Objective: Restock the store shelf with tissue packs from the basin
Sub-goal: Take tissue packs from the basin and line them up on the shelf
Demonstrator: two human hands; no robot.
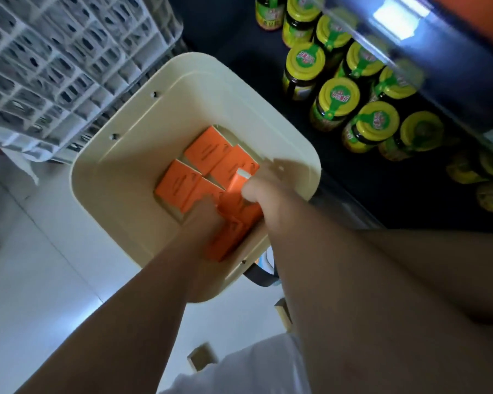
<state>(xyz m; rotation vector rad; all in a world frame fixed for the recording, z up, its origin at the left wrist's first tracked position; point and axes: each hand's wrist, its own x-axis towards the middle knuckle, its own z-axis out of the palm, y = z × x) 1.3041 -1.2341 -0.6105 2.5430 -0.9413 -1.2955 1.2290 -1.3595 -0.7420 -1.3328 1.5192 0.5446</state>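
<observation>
A cream plastic basin point(120, 177) stands on the floor below me, holding several orange tissue packs point(204, 152) laid flat on its bottom. Both my arms reach down into it. My left hand point(204, 220) is down among the packs at the near side, fingers closed around one orange pack point(225, 240). My right hand point(264, 186) grips a tilted orange pack point(238, 180) with a white end, near the basin's right wall. The image is blurred around both hands.
A dark store shelf point(439, 194) on the right carries several jars with yellow-green lids point(339, 95). A white lattice crate point(54, 66) sits at the upper left. The floor is pale tile point(40, 280).
</observation>
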